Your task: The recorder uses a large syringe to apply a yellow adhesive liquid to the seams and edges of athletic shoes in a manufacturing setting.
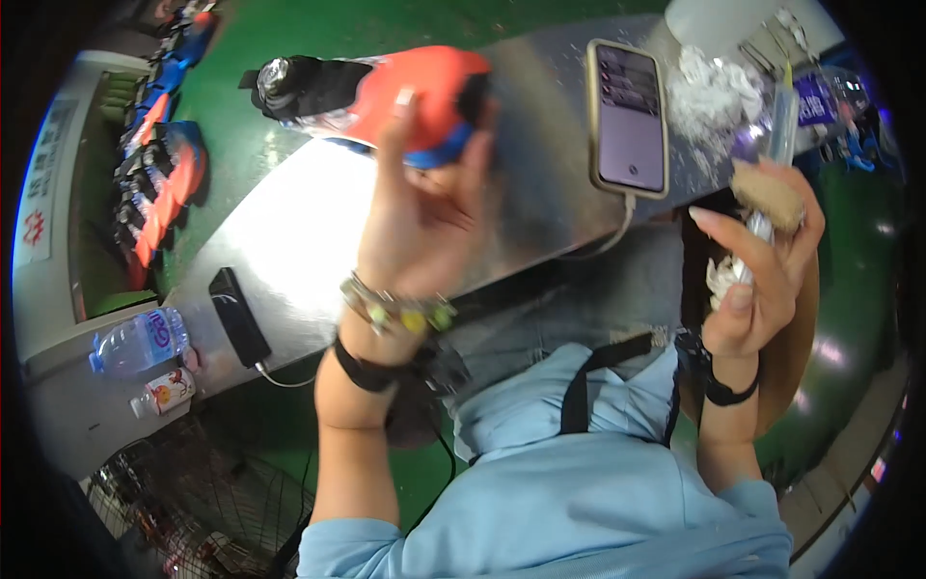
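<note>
While the light blue shirt (598, 502) occupies the near side, both hands are out in front of it, at work on separate items. Right hand (772, 270): off the near edge of the tabletop (540, 145), toward its right end. Fingers closed on a brown-headed tool (769, 198); its silvery handle runs between thumb and fingers, index finger extended. Exact type of tool cannot be told.

Near left corner of the tabletop: small bottle with a patterned label (166, 393) lying on its side; just beyond it, a clear water bottle (140, 343), also on its side, blue cap to the left. To the right of these, near the near edge, a black power bank (239, 314) with a white cable plugged into its near end.

Left hand (420, 222): raised above the tabletop, slightly blurred. Fingers gripping an orange-red, black and blue sports shoe (420, 92) toward its toe end, thumb on one side. Shoe held over the far edge, collar pointing left; crumpled silver stuffing (275, 75) shows at the collar.

Right part of the tabletop: smartphone (632, 121), screen up, cable attached at its near end. Beside it, a heap of crumpled white material (714, 92); at the far right corner, a white container (719, 21).
</note>
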`<state>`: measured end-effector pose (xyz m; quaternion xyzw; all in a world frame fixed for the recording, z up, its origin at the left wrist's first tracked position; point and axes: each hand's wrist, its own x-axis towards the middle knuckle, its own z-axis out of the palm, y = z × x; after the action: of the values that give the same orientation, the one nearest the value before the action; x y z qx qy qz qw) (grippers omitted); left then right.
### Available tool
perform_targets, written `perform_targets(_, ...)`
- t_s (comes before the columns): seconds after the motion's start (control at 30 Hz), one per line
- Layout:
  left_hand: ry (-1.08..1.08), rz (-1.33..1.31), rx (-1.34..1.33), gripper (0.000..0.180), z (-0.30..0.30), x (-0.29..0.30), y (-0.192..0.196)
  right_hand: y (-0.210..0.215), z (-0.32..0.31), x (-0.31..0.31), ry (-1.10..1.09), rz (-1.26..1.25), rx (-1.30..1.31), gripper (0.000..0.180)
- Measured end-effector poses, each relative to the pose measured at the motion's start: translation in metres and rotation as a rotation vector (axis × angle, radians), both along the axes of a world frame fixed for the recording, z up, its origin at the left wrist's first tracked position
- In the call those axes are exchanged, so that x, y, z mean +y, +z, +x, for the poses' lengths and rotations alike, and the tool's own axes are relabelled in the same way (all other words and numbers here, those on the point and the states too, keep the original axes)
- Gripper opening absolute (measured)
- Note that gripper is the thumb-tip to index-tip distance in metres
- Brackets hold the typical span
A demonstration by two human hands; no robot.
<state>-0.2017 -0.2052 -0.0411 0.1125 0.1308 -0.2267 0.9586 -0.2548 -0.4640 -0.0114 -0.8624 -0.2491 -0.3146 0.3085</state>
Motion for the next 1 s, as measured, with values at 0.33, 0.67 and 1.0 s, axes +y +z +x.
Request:
perform_targets(0.33, 0.867, 0.894, 0.143, 0.053, 0.118, 0.387, -0.079, -0.041, -0.013, 0.06, 0.249, -0.363, 0.006, 0.027)
perform_targets(0.67, 0.639, 1.027, -0.135, 0.034, 0.049, 0.223, -0.048, -0.062, 0.0, 0.045, 0.32, -0.383, 0.124, 0.024)
perform_targets(1.0, 0.302, 1.491, -0.406, 0.021, -0.038, 0.083, -0.018, -0.055, 0.039, 0.061, 0.424, -0.095, 0.213, 0.033)
